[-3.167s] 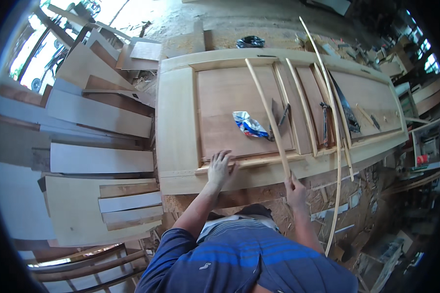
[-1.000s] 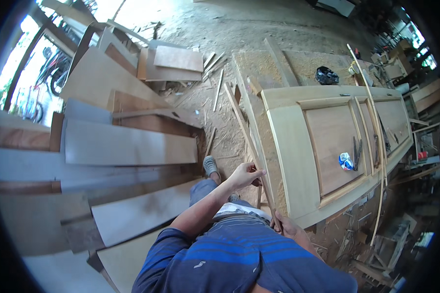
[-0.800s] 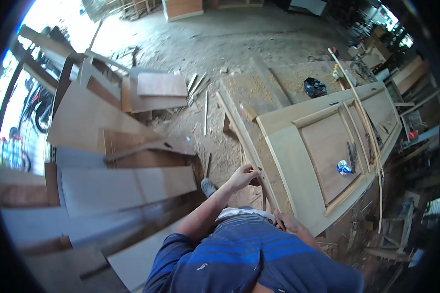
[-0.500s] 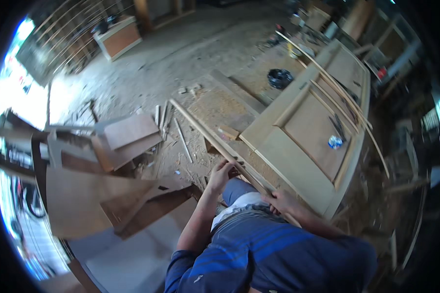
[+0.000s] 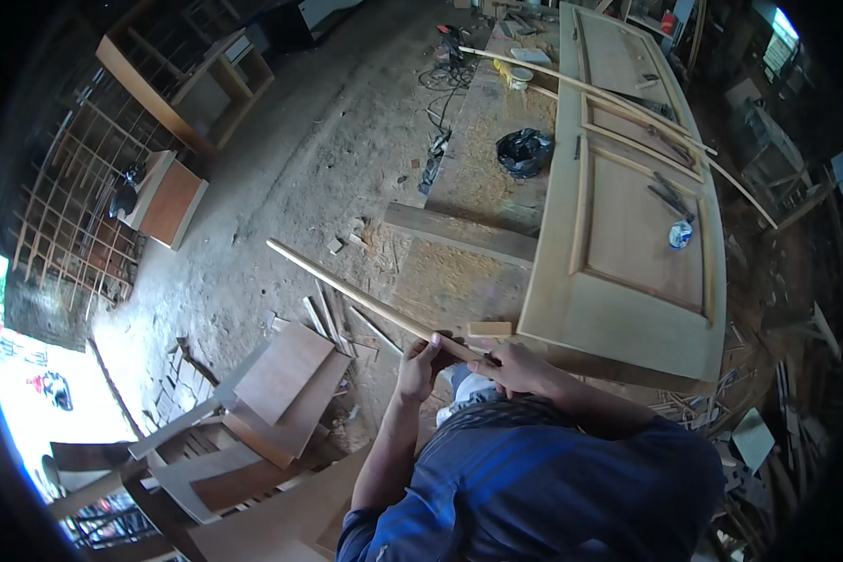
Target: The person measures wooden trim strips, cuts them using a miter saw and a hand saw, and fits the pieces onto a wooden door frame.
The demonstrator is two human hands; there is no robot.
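Note:
A long, slim wooden strip (image 5: 347, 298) slants across in front of my body, its far end pointing up and left. The fingers and thumb of my left hand (image 5: 420, 367) are closed around it near its lower end. Close beside, my right hand (image 5: 523, 368) grips the strip at its near end, where the fingers partly hide it. Right of my hands lies a large panelled wooden door (image 5: 609, 304), with loose thin strips (image 5: 618, 89) across it. On its near panel rest dark hand tools (image 5: 667, 197) and a small blue-and-white can (image 5: 680, 234).
A thick wooden beam (image 5: 459, 232) and a black plastic bag (image 5: 525, 152) lie left of the door. Sheet offcuts (image 5: 281, 375) are heaped at lower left. A small cabinet (image 5: 167, 199) stands farther off on the left. Wood scraps litter the floor at right.
My view has swung to the left, so the door now appears more upright. My right hand has come closer to my left along the strip, which lies flatter in view.

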